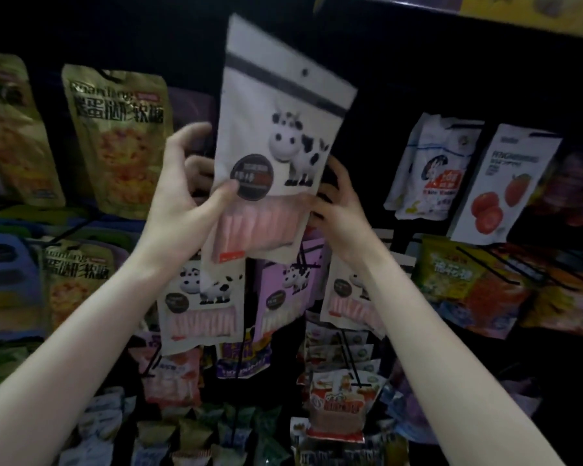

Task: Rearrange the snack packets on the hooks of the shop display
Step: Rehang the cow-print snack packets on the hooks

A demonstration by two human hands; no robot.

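Note:
A white snack packet with a cartoon cow and pink sticks [276, 139] is held up in front of the dark display, tilted, its hang hole near the top free of any hook. My left hand [182, 200] grips its left edge, thumb on the front and fingers behind. My right hand [337, 210] pinches its lower right edge. Below hang similar cow packets: a white one [199, 304], a purple one [283, 294] and another white one [347, 297] partly behind my right forearm.
Gold packets [118, 139] hang at the left. A white packet with blue print [431, 169] and a tomato packet [502, 183] hang at the right. Black wire hooks [485, 264] stick out over colourful bags at the right. More packets crowd the bottom rows [337, 405].

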